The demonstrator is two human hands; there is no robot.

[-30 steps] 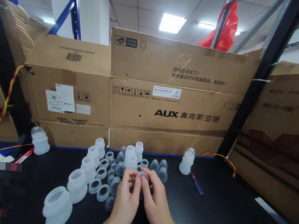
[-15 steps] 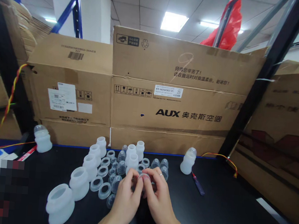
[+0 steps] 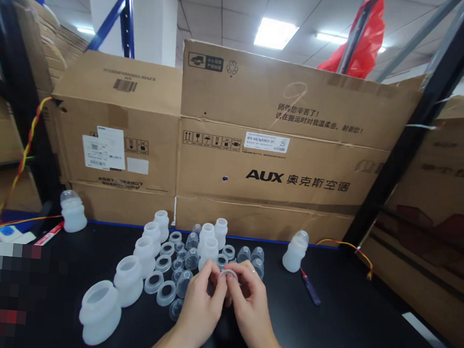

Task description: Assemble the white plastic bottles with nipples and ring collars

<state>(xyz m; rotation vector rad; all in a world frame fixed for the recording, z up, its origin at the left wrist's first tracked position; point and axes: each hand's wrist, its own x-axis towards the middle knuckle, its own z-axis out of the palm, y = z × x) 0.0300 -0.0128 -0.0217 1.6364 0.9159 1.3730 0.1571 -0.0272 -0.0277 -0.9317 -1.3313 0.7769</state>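
My left hand (image 3: 199, 307) and my right hand (image 3: 249, 305) meet over the black table (image 3: 348, 330), both pinching one small clear plastic ring (image 3: 227, 274) between their fingertips. A ring is on a finger of my right hand. Just beyond my hands lie several clear domed caps (image 3: 189, 255) and flat collar rings (image 3: 166, 293). A curved row of white translucent bottle bodies (image 3: 128, 280) runs from the near left toward the back, the nearest one (image 3: 99, 312) being largest.
Capped bottles stand apart at the left (image 3: 72, 211) and the right (image 3: 295, 251). A purple-handled tool (image 3: 310, 291) lies right of my hands. Large cardboard boxes (image 3: 275, 145) wall the table's back edge. A black post (image 3: 406, 129) and twisted wires (image 3: 347, 246) are at the right.
Both hands kept hold of the ring, turning it slightly between the fingers. The view drifted left and up, so everything sits a bit further right in the picture.
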